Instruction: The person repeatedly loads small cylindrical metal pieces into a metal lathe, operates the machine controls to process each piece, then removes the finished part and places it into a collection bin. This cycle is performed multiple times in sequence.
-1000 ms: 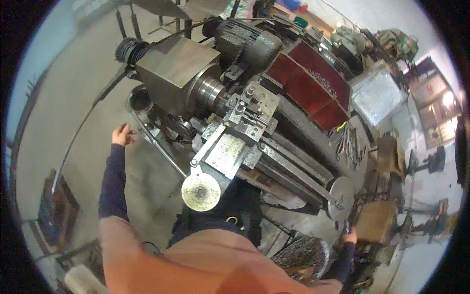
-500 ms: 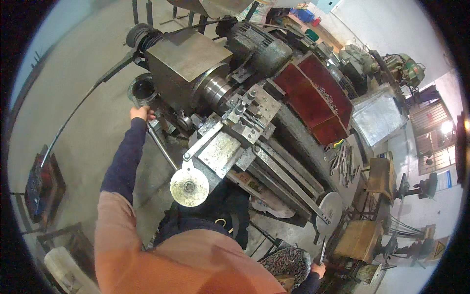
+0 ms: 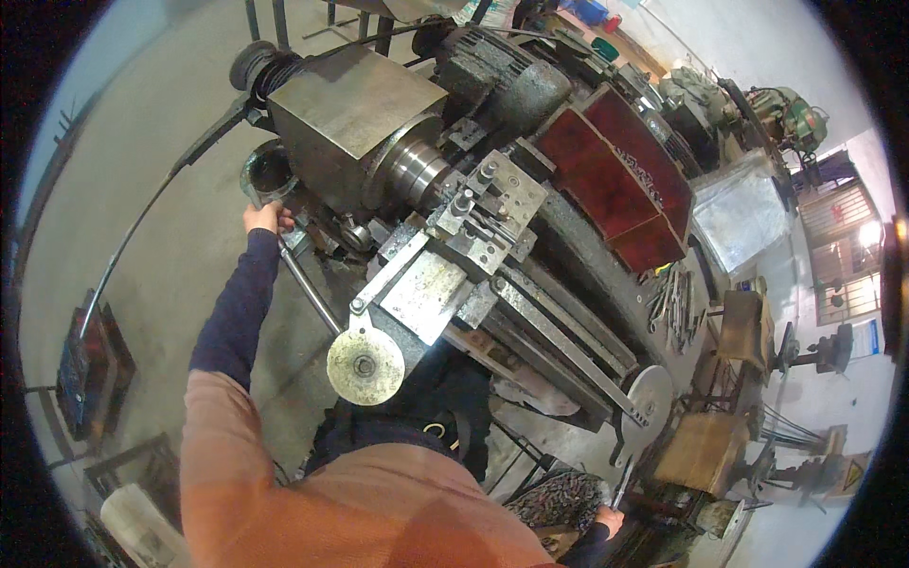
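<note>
At the left, my left hand [image 3: 268,218] is closed around the upper end of a long metal lever [image 3: 311,287], beside a round dark cup-shaped part [image 3: 267,170]. My right hand [image 3: 608,520], at the lower right, grips a thin metal handle [image 3: 623,483] that runs down from a grey disc [image 3: 651,398]. Between them lies a small lathe, with a bare-metal spindle [image 3: 417,172] and a tool block [image 3: 492,213] bolted on its slide. A pale round plate [image 3: 365,365] sits on the near end of a flat link bar [image 3: 390,275].
Behind the tool block stands a dark red tray [image 3: 611,180] with metal chips. Several wrenches [image 3: 674,308] lie to its right. A box-shaped headstock cover [image 3: 355,99] and a motor [image 3: 502,80] fill the back. A container of small dark metal pieces [image 3: 559,500] is near my right hand.
The right handle has swung slightly to the left at its lower end, with my right hand on it. My left hand keeps its grip on the lever. The whole view has shifted slightly.
</note>
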A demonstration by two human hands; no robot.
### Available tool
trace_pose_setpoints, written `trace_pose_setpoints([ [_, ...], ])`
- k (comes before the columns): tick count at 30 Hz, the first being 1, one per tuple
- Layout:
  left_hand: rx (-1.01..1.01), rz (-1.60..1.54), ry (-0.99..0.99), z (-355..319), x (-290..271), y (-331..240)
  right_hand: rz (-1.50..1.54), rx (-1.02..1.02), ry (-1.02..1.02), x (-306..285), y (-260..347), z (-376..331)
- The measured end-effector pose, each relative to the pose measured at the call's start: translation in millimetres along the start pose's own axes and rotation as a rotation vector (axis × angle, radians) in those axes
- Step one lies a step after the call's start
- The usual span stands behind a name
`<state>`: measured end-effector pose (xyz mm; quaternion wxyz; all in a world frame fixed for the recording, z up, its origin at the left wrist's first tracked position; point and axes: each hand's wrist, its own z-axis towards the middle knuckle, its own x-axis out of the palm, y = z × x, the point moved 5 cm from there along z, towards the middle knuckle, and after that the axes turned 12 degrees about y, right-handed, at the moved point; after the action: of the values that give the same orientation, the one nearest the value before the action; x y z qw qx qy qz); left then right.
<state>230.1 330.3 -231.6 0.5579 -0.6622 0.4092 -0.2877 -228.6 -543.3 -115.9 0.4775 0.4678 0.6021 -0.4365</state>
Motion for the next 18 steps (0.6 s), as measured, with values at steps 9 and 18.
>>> trace_pose_setpoints([
  [9,0.045,0.053,-0.055,3,-5,-12,-0.026,0.019,0.009,6,1,12],
  [18,-0.016,0.001,-0.102,-17,17,-35,-0.322,-0.073,-0.053,-46,40,149],
])
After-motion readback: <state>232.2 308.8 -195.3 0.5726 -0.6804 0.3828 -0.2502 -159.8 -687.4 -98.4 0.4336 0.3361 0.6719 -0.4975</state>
